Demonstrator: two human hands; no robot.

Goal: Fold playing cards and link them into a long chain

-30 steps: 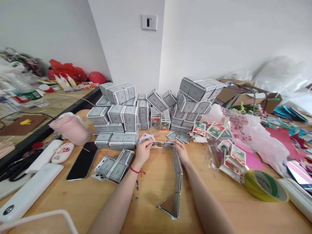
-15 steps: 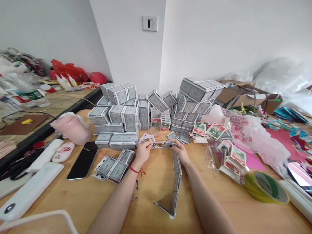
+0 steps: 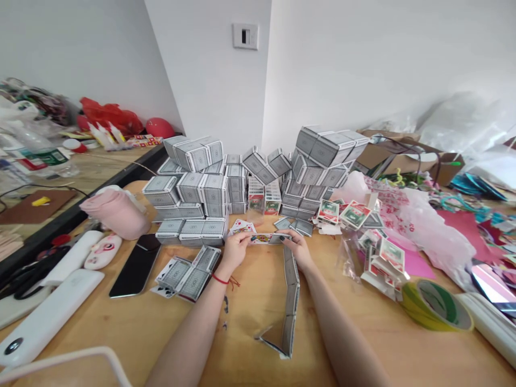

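Observation:
My left hand (image 3: 237, 250) pinches the left end of a playing card (image 3: 262, 238) whose picture side faces me. At that card's other end my right hand (image 3: 296, 248) is closed on the joint with a folded strip of playing cards (image 3: 291, 301). The strip, grey card backs outward, runs toward me along the table and bends left at its near end. Loose face-up cards (image 3: 243, 226) lie just beyond my left hand. Beside my left forearm rest grey-backed folded cards (image 3: 193, 274). Blocks built of cards (image 3: 203, 188) are stacked behind both hands.
More card blocks (image 3: 318, 166) rise at the right back. Left are a black phone (image 3: 135, 266), a pink pouch (image 3: 116, 212) and a white device (image 3: 52, 317). Right are opened card boxes (image 3: 389, 263), a yellow-green tape roll (image 3: 437, 305) and a plastic bag (image 3: 427, 220).
The view has shifted very slightly. Both hands keep their hold on the cards, with hardly any movement.

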